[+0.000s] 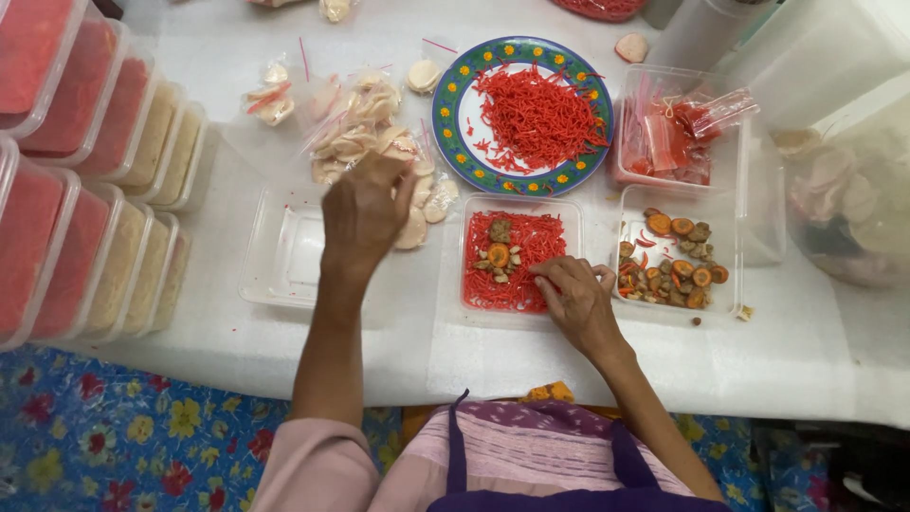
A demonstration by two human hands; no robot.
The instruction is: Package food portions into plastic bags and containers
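Two hands over white tabletop: left hand [365, 210] pinching pale chips [365, 133] from a pile, right hand [573, 296] with fingers together on red shreds in a clear tub [519, 254]. Beyond, plate [522, 115] of shreds, tub of orange slices [675, 258], stacked filled tubs [85, 180] at left.

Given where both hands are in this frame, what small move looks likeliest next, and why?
Probably the left hand lifts a pale slice from the slice pile and carries it to the clear tray. That hand's fingers are already closed on the pile, while the right hand rests on the tray's red shreds, which hold sliced pieces but no pale slices.
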